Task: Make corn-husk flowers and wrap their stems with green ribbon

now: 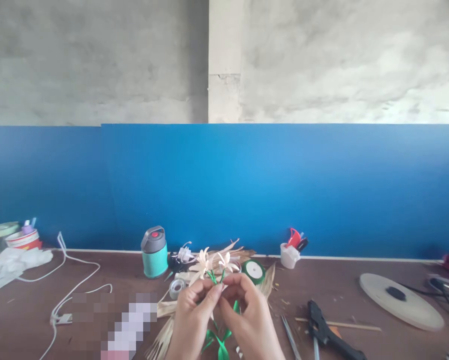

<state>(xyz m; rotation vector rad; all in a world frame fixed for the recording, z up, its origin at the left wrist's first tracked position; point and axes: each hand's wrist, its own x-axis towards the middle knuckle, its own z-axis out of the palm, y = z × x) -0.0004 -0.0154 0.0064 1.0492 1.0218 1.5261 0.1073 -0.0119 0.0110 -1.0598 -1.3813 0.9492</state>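
Note:
Two cream artificial flowers, a left one (201, 265) and a right one (227, 262), stand upright above my fingertips on green-wrapped stems. My left hand (194, 312) pinches the stems between thumb and forefinger. Close against it, my right hand (247, 312) is also closed on the stems, its thumb meeting the left thumb. Green ribbon (223, 347) hangs in loops below and between the hands. Behind the flowers lie dried husks (267, 280) and a green ribbon spool (254, 271). A clear tape roll (177, 288) sits just left of my left hand. The fingers hide the lower stems.
On the right lie scissors (291, 337), a black glue gun (324, 327), a thin stick (354, 326) and a round pale disc (400, 305). A teal flask (154, 257) and a white cup of tools (289, 256) stand behind. White cable (78, 280) crosses the left side.

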